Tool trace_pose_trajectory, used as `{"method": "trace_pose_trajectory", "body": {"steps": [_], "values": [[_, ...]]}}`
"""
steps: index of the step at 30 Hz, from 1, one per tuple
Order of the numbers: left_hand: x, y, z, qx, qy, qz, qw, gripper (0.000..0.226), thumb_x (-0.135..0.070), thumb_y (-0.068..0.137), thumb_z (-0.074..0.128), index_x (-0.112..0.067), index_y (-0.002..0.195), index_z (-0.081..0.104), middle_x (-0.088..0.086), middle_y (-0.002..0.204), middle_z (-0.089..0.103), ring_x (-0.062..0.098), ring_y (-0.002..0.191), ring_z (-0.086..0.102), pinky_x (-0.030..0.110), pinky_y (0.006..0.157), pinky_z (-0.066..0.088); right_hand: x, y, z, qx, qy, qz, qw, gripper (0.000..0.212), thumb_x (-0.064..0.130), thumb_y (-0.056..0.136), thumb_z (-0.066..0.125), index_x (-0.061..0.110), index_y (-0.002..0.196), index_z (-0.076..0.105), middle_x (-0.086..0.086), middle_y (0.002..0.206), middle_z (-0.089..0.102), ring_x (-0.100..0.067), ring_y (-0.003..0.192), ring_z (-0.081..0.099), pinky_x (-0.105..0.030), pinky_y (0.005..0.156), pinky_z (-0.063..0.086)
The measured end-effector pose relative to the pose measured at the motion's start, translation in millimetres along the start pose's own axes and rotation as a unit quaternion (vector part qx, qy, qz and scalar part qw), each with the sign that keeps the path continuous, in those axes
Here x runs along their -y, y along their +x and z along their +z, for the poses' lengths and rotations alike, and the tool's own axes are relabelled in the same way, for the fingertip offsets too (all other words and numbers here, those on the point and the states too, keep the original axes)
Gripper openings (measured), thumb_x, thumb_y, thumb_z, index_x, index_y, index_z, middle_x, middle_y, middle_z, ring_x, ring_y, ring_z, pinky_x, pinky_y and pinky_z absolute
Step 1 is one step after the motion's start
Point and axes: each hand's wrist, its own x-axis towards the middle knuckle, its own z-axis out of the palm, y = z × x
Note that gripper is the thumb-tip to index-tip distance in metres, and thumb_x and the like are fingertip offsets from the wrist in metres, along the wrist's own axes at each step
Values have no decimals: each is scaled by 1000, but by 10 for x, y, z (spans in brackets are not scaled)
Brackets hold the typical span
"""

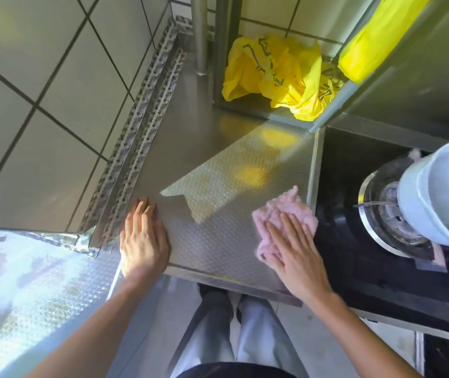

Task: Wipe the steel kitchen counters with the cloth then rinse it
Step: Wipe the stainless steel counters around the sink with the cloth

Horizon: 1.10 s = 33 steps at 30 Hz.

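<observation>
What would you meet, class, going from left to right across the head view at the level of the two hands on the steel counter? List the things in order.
Left hand flat on the steel counter → pink cloth pressed under the right hand → black stove top → burner ring → white pot.

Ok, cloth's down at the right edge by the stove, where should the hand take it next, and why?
Probably sweep the right hand, pressing flat on the pink cloth, leftward across the steel counter toward the left hand. The cloth sits at the counter's right edge, with bare surface stretching to its left.
</observation>
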Motion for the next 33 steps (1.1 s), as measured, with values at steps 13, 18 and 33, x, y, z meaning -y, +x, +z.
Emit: {"method": "trace_pose_trajectory", "body": {"steps": [13,18,33], "values": [[32,6,23,-6,-5,11,1000,51,-29,103,38,-7,147,52,11,162,46,34,151,39,56,117,40,645,48,205,0,37,-99,994,74,55,103,49,29,165,20,-11,174,10,-32,161,5,-58,126,21],[15,8,-26,26,-7,2,1000,55,-34,104,36,-8,150,50,9,166,41,33,154,34,55,120,36,12,121,-87,14,3,-23,1000,78,63,97,52,22,161,34,-10,172,21,-29,160,16,-53,125,26],[261,82,-61,26,-8,35,999,56,-33,107,38,-9,157,44,6,170,37,26,157,35,48,121,41,958,445,281,-43,38,-141,988,69,50,103,49,28,164,26,-10,174,14,-32,161,9,-59,125,22]]}}
